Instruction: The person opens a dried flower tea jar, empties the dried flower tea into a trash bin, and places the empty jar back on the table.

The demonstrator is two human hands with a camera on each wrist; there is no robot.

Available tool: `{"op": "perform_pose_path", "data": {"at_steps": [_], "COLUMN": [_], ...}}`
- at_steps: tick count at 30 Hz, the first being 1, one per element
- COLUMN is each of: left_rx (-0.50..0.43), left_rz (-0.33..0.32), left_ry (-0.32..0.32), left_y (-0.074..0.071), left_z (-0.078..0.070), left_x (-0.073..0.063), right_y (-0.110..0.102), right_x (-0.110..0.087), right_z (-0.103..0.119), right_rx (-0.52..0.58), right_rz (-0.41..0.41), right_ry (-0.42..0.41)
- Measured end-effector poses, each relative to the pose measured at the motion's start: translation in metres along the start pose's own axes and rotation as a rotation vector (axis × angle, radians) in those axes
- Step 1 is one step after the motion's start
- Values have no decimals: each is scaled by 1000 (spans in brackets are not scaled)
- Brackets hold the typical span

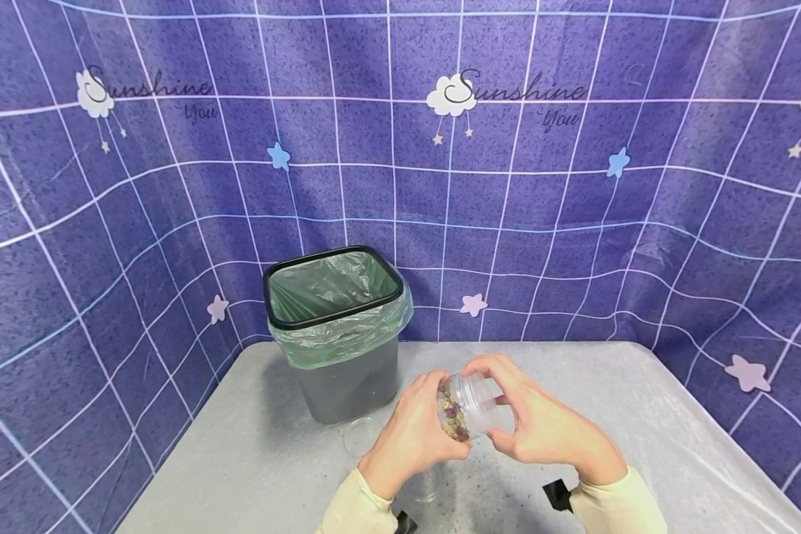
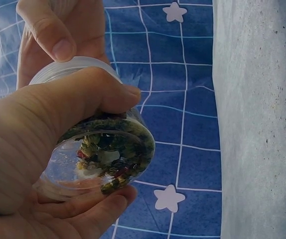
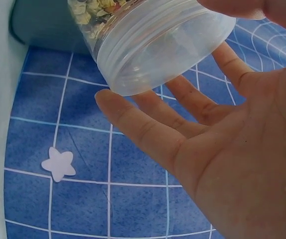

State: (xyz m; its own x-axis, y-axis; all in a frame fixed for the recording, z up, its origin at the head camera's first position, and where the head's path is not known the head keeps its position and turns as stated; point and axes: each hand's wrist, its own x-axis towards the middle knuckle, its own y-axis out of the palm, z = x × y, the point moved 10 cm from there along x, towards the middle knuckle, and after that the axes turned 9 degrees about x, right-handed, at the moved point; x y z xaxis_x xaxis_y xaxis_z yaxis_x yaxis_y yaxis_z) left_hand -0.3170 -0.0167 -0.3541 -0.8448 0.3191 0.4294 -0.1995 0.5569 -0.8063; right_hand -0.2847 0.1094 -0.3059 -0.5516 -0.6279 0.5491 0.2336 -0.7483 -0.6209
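Fingers of the left hand [image 1: 412, 424] curl round a tilted clear jar [image 1: 453, 415] in the head view, right of a lined bin [image 1: 352, 389]; the right hand [image 1: 547, 426] grips the jar's frosted lid [image 1: 486, 408]. Left wrist: dried plant pieces [image 2: 105, 155] show inside the jar. Right wrist: the right hand's fingers spread apart around the lid's rim.

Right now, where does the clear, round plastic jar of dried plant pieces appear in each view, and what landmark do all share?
Head: the clear, round plastic jar, right of centre, lower half.
Left wrist: the jar, left of centre.
Right wrist: the jar, top centre, cut by the upper edge.
Shared landmark: the purple-blue, grid-lined curtain with pale stars.
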Motion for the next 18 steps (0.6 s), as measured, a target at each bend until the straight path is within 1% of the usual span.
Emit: {"op": "perform_pose_path", "data": {"at_steps": [3, 5, 7, 12, 16, 18], "left_rx": [0, -2, -4, -7, 0, 3], "left_rz": [-1, -2, -4, -4, 3, 3], "left_ry": [-1, -1, -1, 0, -8, -11], "left_y": [0, -1, -1, -1, -1, -1], "left_z": [0, 0, 0, 0, 0, 0], "left_x": [0, 0, 0, 0, 0, 0], "right_y": [0, -1, -1, -5, -5, -5], "right_x": [0, -1, -1, -2, -3, -3], "right_z": [2, 0, -3, -17, -25, -28], "right_rx": [-10, -24, -42, -106, -138, -122], "right_rz": [-2, -11, -28, -77, -97, -103], "right_ry": [-11, 12, 55, 204, 281, 315]}}
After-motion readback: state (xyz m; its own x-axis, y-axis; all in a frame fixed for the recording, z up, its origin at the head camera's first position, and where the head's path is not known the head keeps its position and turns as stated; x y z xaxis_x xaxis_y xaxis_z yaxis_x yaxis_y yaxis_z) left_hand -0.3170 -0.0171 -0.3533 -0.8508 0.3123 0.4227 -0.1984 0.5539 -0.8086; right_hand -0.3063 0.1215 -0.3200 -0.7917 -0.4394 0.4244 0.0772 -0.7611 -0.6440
